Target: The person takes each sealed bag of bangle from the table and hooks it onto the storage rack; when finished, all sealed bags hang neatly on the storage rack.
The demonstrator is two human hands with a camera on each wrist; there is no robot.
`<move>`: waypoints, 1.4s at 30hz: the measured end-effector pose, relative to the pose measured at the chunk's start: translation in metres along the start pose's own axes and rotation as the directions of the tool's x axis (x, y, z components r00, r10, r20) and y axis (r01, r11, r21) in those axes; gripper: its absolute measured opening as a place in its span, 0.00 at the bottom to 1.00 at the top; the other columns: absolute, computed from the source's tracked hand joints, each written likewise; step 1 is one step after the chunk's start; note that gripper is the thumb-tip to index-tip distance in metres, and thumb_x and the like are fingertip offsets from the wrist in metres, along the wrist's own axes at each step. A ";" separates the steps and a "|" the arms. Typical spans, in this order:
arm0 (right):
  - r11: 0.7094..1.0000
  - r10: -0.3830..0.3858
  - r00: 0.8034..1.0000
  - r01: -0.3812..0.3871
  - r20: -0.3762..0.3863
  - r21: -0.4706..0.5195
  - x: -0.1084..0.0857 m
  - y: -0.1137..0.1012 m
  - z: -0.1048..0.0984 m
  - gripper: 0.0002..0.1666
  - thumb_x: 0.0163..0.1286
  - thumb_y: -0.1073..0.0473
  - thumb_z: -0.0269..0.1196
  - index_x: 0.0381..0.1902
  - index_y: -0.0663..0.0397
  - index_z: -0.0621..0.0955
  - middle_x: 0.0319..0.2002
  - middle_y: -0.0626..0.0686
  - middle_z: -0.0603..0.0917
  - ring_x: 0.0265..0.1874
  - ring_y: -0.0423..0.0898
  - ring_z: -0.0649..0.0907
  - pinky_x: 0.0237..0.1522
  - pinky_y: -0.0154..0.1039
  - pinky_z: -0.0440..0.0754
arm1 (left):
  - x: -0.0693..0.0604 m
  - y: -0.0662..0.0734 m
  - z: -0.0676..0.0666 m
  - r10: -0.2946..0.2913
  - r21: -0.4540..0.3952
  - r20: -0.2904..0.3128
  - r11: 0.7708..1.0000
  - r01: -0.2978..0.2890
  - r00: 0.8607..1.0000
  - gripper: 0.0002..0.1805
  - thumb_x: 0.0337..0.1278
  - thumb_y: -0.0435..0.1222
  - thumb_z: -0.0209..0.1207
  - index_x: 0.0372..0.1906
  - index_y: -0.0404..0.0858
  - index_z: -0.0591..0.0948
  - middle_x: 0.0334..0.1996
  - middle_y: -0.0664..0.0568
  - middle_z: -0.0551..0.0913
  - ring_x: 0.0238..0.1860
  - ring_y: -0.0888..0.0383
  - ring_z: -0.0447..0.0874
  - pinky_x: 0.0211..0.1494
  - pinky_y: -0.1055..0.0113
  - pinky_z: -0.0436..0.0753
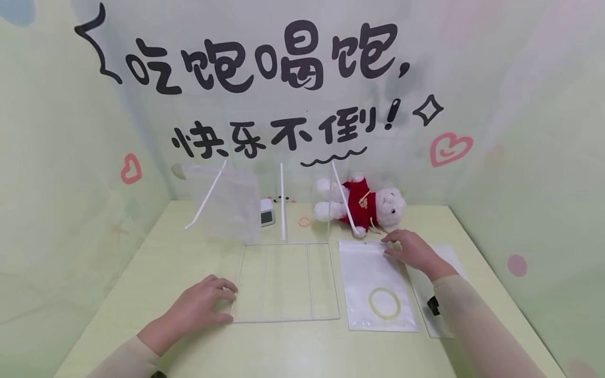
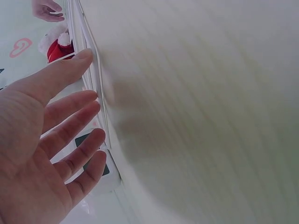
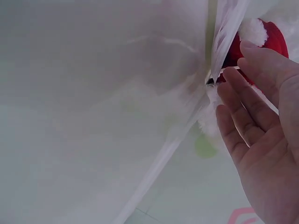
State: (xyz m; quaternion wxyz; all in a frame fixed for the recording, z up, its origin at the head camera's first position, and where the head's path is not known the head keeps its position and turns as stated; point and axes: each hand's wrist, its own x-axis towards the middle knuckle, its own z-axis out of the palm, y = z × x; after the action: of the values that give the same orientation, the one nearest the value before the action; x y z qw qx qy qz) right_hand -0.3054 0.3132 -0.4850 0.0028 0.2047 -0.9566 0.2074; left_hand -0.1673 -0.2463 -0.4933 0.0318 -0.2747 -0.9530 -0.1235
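Hiding the bag's [image 1: 368, 275] corner is the right hand [image 1: 413, 253].

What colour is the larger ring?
The larger ring is pale yellow; it shows best in the head view.

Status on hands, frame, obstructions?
Left hand at white frame's left edge. Right hand over plastic bag's top end, contact unclear. Frame flat between hands. Teddy beyond bag, probably not blocking frame.
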 end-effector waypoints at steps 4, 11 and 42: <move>1.000 0.011 1.000 -0.011 0.006 -0.005 0.004 0.007 0.002 0.16 0.67 0.62 0.71 0.51 0.61 0.87 0.50 0.60 0.89 0.54 0.61 0.85 0.61 0.63 0.81 | -0.001 0.002 0.000 -0.007 -0.012 0.007 1.000 0.008 1.000 0.20 0.40 0.47 0.79 0.43 0.49 0.91 0.53 0.63 0.86 0.53 0.56 0.81 0.50 0.57 0.88; 0.999 0.037 0.998 -0.037 0.048 -0.012 0.007 0.015 0.000 0.17 0.67 0.62 0.70 0.53 0.62 0.86 0.51 0.61 0.89 0.56 0.64 0.84 0.63 0.64 0.79 | -0.001 0.002 0.001 -0.008 -0.001 0.002 1.000 0.008 1.000 0.20 0.40 0.47 0.79 0.43 0.49 0.91 0.54 0.62 0.86 0.53 0.55 0.81 0.50 0.58 0.88; 1.000 -0.008 0.998 0.008 -0.057 -0.014 0.005 0.019 -0.002 0.03 0.67 0.64 0.70 0.37 0.52 0.86 0.35 0.49 0.88 0.41 0.51 0.86 0.51 0.57 0.85 | 0.000 0.004 0.001 0.009 0.043 -0.002 0.999 -0.009 1.000 0.20 0.40 0.48 0.79 0.43 0.48 0.91 0.53 0.62 0.87 0.51 0.56 0.81 0.48 0.59 0.88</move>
State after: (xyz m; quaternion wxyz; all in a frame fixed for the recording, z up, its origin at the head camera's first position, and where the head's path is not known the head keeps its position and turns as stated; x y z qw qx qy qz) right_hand -0.3173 0.3282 -0.4906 0.0322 0.2025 -0.9567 0.2064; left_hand -0.1650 -0.2434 -0.4931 0.0390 -0.2783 -0.9541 -0.1033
